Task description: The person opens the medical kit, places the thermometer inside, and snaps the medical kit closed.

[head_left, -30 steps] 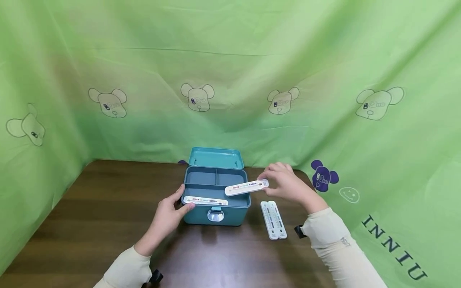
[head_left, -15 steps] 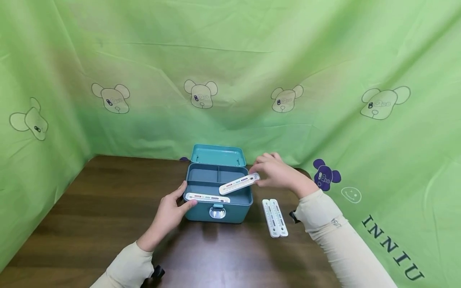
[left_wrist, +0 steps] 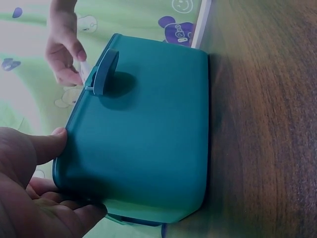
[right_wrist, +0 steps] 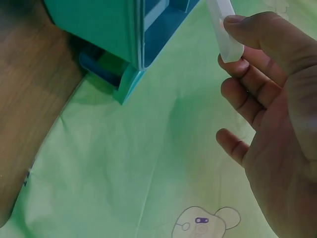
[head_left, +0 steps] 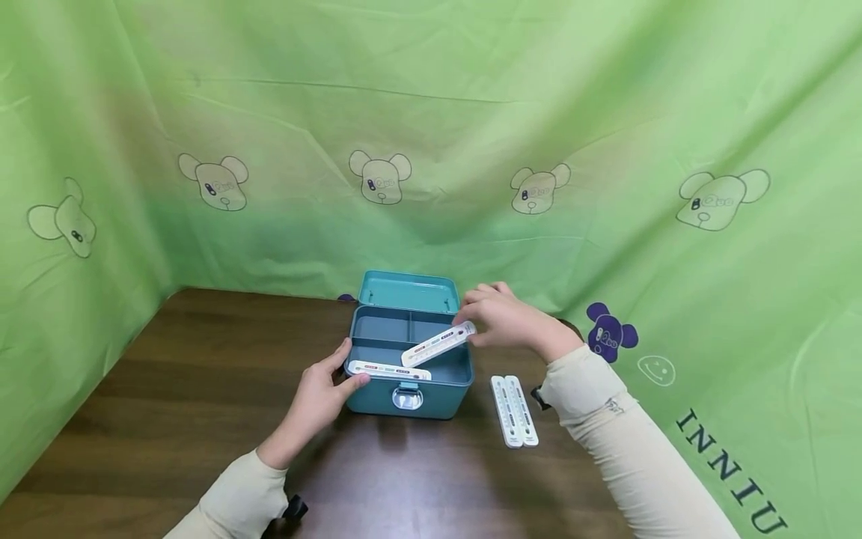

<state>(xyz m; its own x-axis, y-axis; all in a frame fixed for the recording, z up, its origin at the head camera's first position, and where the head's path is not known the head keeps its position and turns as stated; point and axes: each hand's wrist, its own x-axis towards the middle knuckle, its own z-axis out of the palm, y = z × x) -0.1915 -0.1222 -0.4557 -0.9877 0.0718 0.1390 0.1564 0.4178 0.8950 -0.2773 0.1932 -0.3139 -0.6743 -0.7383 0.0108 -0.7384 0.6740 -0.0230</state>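
A teal box (head_left: pixel 431 399) stands on the table with its lid (head_left: pixel 411 292) raised at the back. One white strip (head_left: pixel 384 370) lies along the front wall of its wide front compartment. My right hand (head_left: pixel 508 322) pinches the right end of another white strip (head_left: pixel 438 344), which slants over that compartment, its left end lower. In the right wrist view, the thumb and fingertips of my right hand (right_wrist: pixel 277 89) hold the strip's end (right_wrist: pixel 228 37). My left hand (head_left: pixel 318 395) grips the box's left front corner; in the left wrist view its thumb lies on the wall of the box (left_wrist: pixel 148 124).
Two more white strips (head_left: pixel 515 412) lie side by side on the brown table (head_left: pixel 202 419), right of the box. Two smaller compartments (head_left: pixel 380 326) are at the back of the box. A green printed curtain (head_left: pixel 431 112) hangs close behind the table.
My right hand has moved left with its strip, which slants more steeply and has come nearer the strip inside the box. My left hand keeps its grip on the corner.
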